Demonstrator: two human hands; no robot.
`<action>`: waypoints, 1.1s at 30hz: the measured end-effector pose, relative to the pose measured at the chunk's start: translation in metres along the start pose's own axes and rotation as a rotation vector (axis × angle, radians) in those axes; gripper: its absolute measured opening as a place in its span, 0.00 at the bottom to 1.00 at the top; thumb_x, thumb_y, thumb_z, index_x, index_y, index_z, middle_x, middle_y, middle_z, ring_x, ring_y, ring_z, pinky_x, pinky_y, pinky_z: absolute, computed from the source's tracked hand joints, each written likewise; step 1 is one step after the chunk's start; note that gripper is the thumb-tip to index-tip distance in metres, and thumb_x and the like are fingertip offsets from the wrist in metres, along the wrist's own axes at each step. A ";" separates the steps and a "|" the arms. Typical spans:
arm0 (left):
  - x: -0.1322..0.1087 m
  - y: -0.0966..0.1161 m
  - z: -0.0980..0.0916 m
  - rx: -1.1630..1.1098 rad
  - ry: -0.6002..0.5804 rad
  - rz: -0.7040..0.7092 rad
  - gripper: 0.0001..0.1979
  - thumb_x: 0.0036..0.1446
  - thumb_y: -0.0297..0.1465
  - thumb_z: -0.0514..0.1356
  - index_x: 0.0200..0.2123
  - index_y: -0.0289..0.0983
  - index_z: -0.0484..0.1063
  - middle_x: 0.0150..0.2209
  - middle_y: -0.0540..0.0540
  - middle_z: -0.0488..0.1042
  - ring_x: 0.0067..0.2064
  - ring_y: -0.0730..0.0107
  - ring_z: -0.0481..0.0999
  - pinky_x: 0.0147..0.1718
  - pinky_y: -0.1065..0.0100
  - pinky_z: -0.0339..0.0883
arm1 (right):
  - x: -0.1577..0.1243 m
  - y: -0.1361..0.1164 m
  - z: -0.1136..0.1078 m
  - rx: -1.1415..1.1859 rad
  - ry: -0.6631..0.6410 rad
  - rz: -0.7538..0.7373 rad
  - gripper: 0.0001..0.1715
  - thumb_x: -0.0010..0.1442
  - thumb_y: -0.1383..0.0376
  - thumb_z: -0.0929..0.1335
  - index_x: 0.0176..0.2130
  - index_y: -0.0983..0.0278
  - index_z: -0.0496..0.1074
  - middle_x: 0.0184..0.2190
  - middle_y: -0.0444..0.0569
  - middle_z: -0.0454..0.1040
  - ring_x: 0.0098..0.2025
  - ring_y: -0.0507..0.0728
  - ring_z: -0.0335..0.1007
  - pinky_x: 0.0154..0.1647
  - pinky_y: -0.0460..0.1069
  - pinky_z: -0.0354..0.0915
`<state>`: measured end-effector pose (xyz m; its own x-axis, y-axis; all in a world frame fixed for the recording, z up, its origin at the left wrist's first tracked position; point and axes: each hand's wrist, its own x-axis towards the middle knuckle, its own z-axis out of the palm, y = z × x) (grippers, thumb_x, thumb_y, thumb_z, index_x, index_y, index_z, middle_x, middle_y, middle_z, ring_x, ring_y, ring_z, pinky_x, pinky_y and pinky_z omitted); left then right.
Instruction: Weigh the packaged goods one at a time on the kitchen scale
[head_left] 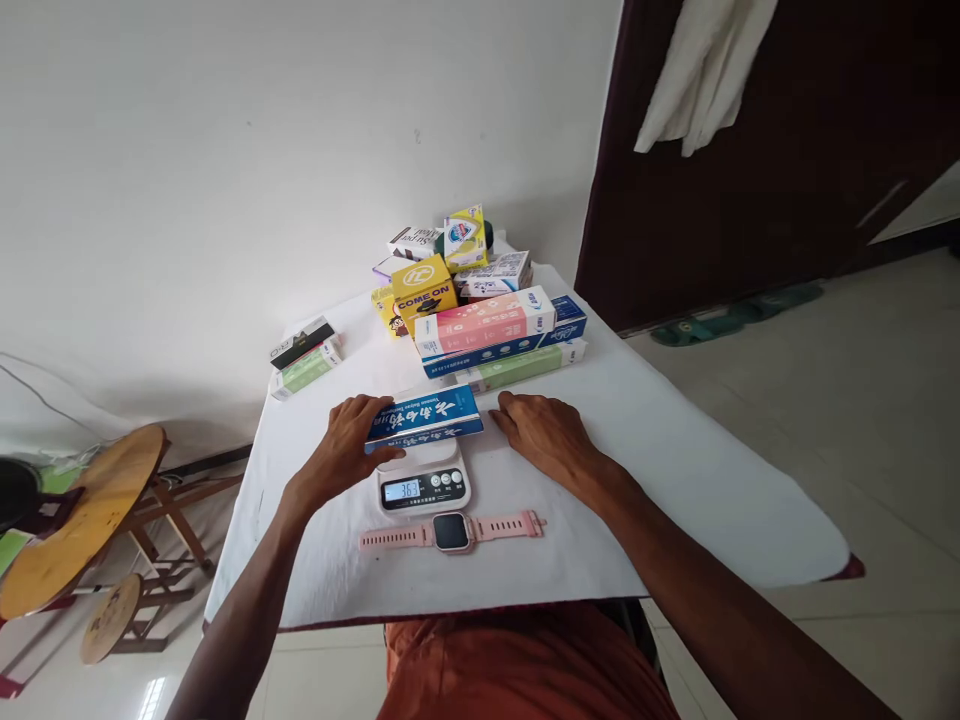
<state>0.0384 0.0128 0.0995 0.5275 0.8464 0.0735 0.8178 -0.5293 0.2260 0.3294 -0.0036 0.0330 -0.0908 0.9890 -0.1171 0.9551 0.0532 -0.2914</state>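
A long blue-and-white box (429, 417) lies across a small white kitchen scale (424, 482) whose display shows digits. My left hand (351, 438) grips the box's left end, thumb under and fingers over it. My right hand (546, 432) rests flat on the white tablecloth (675, 470) just right of the box, fingers stretched out, holding nothing. A pink smartwatch (452, 531) lies flat in front of the scale.
Behind the scale is a pile of boxes: pink (484, 323), blue (517, 345), green (525, 366), and yellow "COME ON" (424, 290). Two boxes (305, 356) lie at the left. Round wooden table and stool (82, 530) stand left; a dark door (750, 170) stands right.
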 end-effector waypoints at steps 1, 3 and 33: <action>0.001 0.001 0.002 -0.011 -0.004 -0.009 0.26 0.64 0.38 0.68 0.63 0.45 0.68 0.54 0.42 0.75 0.56 0.50 0.75 0.58 0.46 0.68 | 0.000 0.000 0.000 0.002 0.002 -0.002 0.19 0.77 0.61 0.58 0.49 0.65 0.75 0.45 0.58 0.84 0.48 0.65 0.82 0.36 0.51 0.60; 0.002 0.002 0.003 -0.059 0.007 -0.023 0.22 0.65 0.37 0.67 0.60 0.44 0.70 0.52 0.42 0.76 0.53 0.53 0.77 0.55 0.48 0.71 | 0.001 0.001 -0.001 0.005 0.011 -0.009 0.19 0.77 0.61 0.58 0.50 0.64 0.76 0.46 0.58 0.84 0.49 0.65 0.82 0.37 0.51 0.61; 0.129 0.058 -0.016 0.126 0.421 0.283 0.28 0.71 0.48 0.57 0.67 0.40 0.66 0.62 0.34 0.68 0.63 0.48 0.68 0.58 0.50 0.65 | 0.002 0.003 0.010 -0.007 0.044 -0.026 0.18 0.77 0.62 0.59 0.49 0.65 0.76 0.45 0.57 0.84 0.48 0.65 0.83 0.37 0.52 0.62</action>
<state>0.1498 0.0920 0.1380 0.6151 0.6055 0.5049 0.6915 -0.7220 0.0235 0.3297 -0.0030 0.0225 -0.1034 0.9924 -0.0672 0.9545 0.0800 -0.2873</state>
